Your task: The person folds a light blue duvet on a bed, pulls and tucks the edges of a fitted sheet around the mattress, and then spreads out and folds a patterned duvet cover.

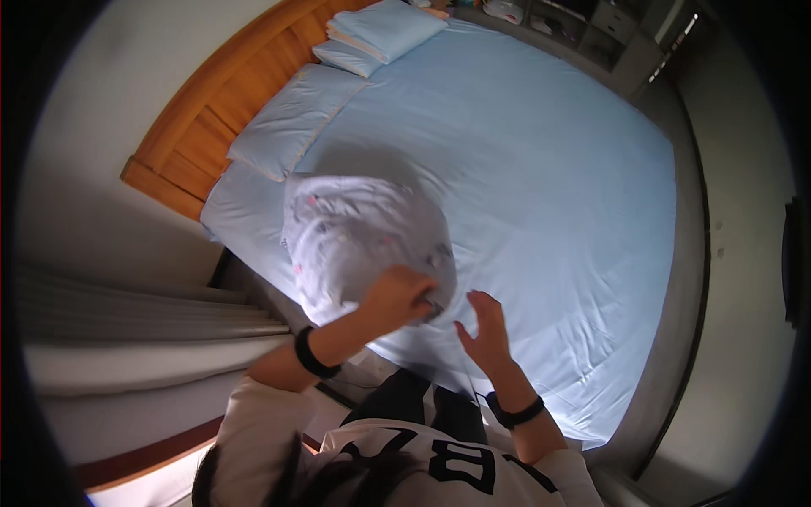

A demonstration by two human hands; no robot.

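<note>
A white bundle of bedding [359,220] with small pink and grey prints lies bunched on the near left part of the bed. My left hand [399,297] is over the bundle's near right edge, its fingers bent and blurred; whether they grip the fabric cannot be made out. To the right of the bundle, my right hand [487,331] is held above the near side of the bed. Its thumb and fingers are apart, with nothing between them. The pale blue sheet [541,186] covers the mattress, with wrinkles toward the near right.
Blue pillows [296,118] lie along the wooden headboard [198,127], with a stack of bedding [389,29] at the far end. A curtain [152,329] hangs at the left. Shelves [583,34] stand beyond the bed. My legs [393,401] are close to the bed's near edge.
</note>
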